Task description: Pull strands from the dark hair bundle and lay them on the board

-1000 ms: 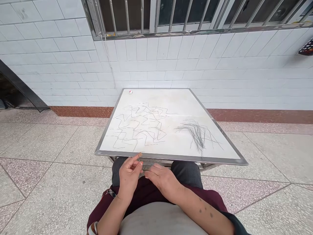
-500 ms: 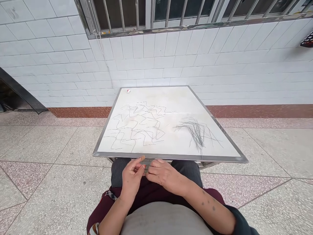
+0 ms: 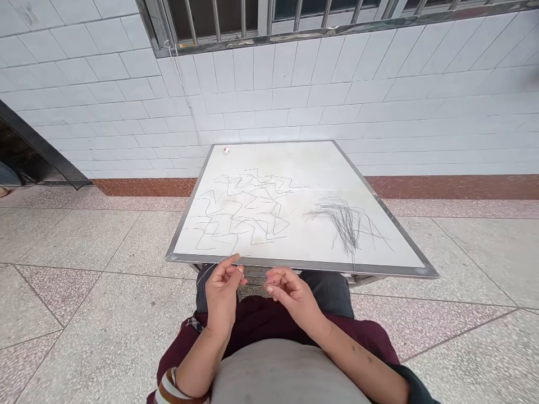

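Observation:
Above my lap, just in front of the table's near edge, my left hand (image 3: 222,292) pinches a thin wire between thumb and fingers. Part of that wire trails to the left of the hand. A short gap to the right, my right hand (image 3: 295,294) is closed in a pinch on what looks like the same thin wire; the stretch between the hands is hard to see. On the white table, several zigzag-bent wires (image 3: 242,216) lie spread over the left half. A dark bundle of thin wires (image 3: 348,227), loosely fanned, rests on the right half.
The white table (image 3: 286,157) has a grey metal rim and stands against a tiled wall (image 3: 286,106). A small red-and-white object (image 3: 226,151) sits at its far left corner. Barred windows (image 3: 261,22) are above. At far left is a dark opening (image 3: 29,151).
My hands were close together with the right fingers curled over; now they are apart, the right hand turned with thumb and fingertips showing. The view has shifted slightly.

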Available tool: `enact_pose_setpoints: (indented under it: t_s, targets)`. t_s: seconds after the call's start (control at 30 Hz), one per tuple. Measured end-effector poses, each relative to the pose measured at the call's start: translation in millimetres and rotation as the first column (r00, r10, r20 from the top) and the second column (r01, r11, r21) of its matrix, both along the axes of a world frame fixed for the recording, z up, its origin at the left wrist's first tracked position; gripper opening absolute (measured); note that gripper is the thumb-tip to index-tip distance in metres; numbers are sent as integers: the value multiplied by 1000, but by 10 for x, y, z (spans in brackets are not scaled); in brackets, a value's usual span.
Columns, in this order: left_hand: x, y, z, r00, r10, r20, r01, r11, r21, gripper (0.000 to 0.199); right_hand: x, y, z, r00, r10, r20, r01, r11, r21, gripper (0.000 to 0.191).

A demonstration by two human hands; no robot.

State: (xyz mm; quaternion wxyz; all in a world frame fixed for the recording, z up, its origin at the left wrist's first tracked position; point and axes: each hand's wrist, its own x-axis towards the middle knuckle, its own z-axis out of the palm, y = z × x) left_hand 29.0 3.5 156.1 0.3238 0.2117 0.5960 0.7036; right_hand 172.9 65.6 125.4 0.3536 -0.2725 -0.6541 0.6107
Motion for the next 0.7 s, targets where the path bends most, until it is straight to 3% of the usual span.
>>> enact_pose_setpoints:
  t_s: [0.07, 0.17, 0.43, 0.5, 0.6, 0.7]
  targets:
    - [25, -3, -15, 1000, -20, -5, 20, 1000, -6, 32, -14, -7, 11, 996, 73, -47, -76, 995, -58, 13]
    - [68, -3, -36, 998, -54, -11, 54, 998, -9, 33, -35, -37, 24, 986, 134, -101, -137, 990, -23, 12]
    - [108, -5, -33, 996, -78, -37, 78, 997, -7, 34, -31, -68, 146, 974, 222, -38, -201, 934, 297, 16]
    - [113, -11, -26, 995, -95, -41, 95, 995, -4, 33, -41, -76, 133, 976, 207, -66, -186, 953, 240, 18]
    - [123, -20, -19, 992, -123, -18, 123, 992, 15, 35, -60, -78, 83, 976, 156, -153, -155, 988, 22, 21]
    - [131, -28, -20, 991, -131, -19, 132, 991, 22, 37, -71, -53, 51, 965, 137, -225, -174, 973, -153, 21]
